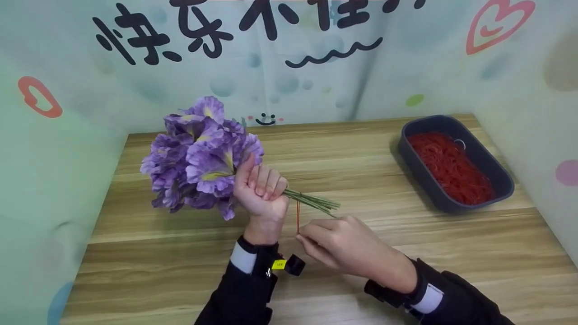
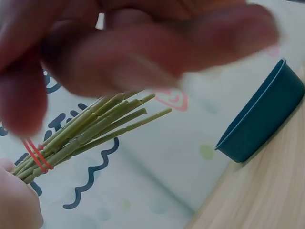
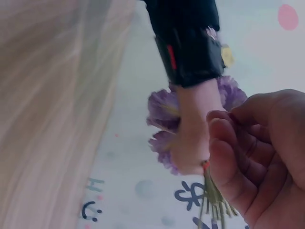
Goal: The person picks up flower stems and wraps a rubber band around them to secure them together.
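My left hand (image 1: 264,189) grips a bunch of purple artificial flowers (image 1: 198,158) by the stems, just below the blooms. The green stems (image 1: 314,201) stick out to the right of the fist, their cut ends bare. A red rubber band (image 1: 298,216) loops round the stems close to the fist and is stretched down toward me. Its lower end is pinched between the thumb and finger of my right hand (image 1: 345,243). In the left wrist view two red strands (image 2: 35,155) cross the stems (image 2: 90,131); the right hand's fingers (image 2: 124,57) blur above them.
A dark blue tub (image 1: 451,207) holding many red rubber bands (image 1: 451,167) stands at the right on the wooden table (image 1: 158,271). Printed cloth walls (image 1: 289,85) enclose the table at the back and on both sides.
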`<state>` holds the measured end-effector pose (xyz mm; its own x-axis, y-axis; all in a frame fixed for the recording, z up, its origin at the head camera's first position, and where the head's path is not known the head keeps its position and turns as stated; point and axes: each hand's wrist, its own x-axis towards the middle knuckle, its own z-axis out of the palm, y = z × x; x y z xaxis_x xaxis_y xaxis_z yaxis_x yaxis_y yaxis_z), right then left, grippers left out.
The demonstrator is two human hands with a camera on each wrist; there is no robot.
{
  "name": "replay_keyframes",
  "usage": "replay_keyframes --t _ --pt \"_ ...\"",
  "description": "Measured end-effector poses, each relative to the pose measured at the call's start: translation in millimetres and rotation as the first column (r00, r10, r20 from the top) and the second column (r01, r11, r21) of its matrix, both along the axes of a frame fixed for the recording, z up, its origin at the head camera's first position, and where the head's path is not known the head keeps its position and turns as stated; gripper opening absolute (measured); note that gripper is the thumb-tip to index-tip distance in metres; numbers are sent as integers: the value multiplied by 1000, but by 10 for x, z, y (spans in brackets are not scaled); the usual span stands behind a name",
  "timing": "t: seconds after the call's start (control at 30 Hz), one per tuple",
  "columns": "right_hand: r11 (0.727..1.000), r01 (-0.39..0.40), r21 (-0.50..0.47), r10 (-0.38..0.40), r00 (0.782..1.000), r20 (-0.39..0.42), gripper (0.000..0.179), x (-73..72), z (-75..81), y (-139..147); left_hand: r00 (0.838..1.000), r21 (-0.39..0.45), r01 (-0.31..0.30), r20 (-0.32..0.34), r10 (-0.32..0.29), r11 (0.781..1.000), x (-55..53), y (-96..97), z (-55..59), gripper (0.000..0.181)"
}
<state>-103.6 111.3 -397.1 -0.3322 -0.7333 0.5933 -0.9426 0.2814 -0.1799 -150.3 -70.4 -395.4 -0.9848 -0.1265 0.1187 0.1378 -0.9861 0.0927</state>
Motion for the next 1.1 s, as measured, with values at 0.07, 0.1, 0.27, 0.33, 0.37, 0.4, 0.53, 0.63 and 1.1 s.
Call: replay_keyframes --t 0.07,0.1,0.27,0.33,0.37,0.4,0.53,0.63,1.1 --pt "1000 5 -23 -5 1000 0 9 -3 45 30 1000 -25 12 -7 -12 1000 -3 12 -12 69" --pt "999 6 -33 -6 1000 -2 9 -7 64 45 1000 -34 17 -11 -17 999 -4 14 -15 71" --pt "997 4 -77 -7 999 -33 9 -81 142 138 999 -64 37 -14 -38 997 8 26 -12 76" --pt "996 33 -87 -40 996 -77 8 -142 173 193 998 -75 55 -1 -55 996 23 42 3 77" --pt "994 56 -94 -66 993 -97 6 -176 189 223 998 -82 68 8 -67 994 29 53 6 76" --pt "992 84 -98 -96 988 -124 4 -212 203 254 997 -94 79 19 -77 992 36 66 11 76" --pt "976 194 -105 -211 956 -204 10 -353 229 363 990 -147 134 53 -127 980 60 125 20 77" --pt "965 236 -116 -257 939 -228 23 -442 212 414 985 -176 171 63 -162 969 84 162 42 83" --pt "965 244 -101 -255 960 -119 6 -636 132 480 953 -79 302 12 -302 950 153 162 120 80"
